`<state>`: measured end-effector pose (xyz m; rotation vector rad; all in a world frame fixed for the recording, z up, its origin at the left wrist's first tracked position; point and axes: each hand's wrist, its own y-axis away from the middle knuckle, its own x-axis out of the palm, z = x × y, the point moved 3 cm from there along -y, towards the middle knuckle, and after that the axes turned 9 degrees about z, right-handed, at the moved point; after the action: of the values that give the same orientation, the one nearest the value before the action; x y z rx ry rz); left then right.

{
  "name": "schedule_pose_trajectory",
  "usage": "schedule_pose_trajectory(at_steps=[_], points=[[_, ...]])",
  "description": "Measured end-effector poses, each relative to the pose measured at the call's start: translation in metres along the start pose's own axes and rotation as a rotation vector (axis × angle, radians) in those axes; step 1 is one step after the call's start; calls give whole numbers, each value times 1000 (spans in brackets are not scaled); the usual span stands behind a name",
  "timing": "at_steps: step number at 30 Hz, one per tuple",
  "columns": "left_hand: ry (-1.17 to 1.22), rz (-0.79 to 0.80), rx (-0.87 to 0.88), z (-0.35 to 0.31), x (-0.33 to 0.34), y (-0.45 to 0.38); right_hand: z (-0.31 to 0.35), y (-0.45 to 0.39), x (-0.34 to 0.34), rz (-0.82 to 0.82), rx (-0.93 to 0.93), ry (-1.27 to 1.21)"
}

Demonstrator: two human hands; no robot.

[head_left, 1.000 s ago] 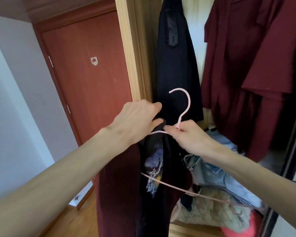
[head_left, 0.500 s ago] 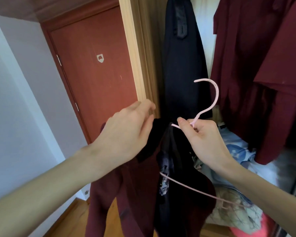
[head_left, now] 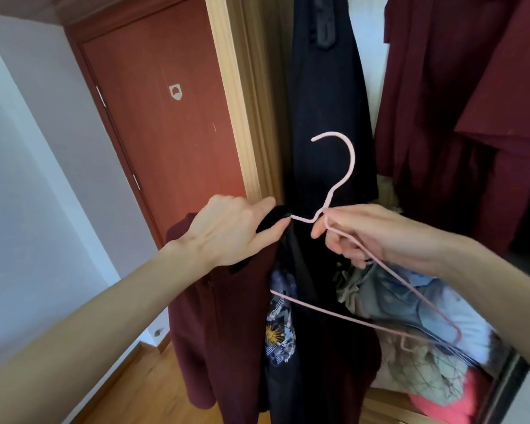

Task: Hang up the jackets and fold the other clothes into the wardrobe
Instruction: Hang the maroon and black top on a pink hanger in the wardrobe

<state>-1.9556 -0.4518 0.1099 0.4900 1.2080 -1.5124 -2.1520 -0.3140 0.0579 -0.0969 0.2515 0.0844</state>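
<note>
Pink wire hanger point(head_left: 339, 175) and dark jacket point(head_left: 233, 325) held up before the open wardrobe point(head_left: 242, 117).

Left hand point(head_left: 227, 232) pinching the jacket's black collar at the hanger's left shoulder; right hand point(head_left: 358, 232) curled round the wire just below the hook. Maroon outside, black lining with a printed graphic point(head_left: 280, 328), no words legible. Small shield-shaped sticker point(head_left: 175, 92) on the red door point(head_left: 166, 123), unreadable. Hanging black garment point(head_left: 325, 102) and maroon clothes point(head_left: 471, 102) cut off at the top; heap of clothes point(head_left: 410, 347) below partly hidden.
</note>
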Motion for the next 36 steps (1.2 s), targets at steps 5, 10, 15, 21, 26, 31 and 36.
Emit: schedule_pose_trajectory(at_steps=[5,10,15,21,26,31,36], points=[[105,-111,-61,9,-3,10,-58,18,-31,193,155,-122],[78,-194,-23,9,-11,14,-92,1,1,258,150,34],[117,-261,-56,29,-11,32,-87,0,1,381,114,-16],[229,-305,-158,41,-15,42,-87,-33,43,166,30,253],[374,-310,-215,42,-23,45,-96,-67,88,-334,-150,637],[440,-308,-252,40,-29,54,-117,-90,89,-511,-21,869],[385,-257,-341,54,-21,78,-131,-75,39,-536,93,829]])
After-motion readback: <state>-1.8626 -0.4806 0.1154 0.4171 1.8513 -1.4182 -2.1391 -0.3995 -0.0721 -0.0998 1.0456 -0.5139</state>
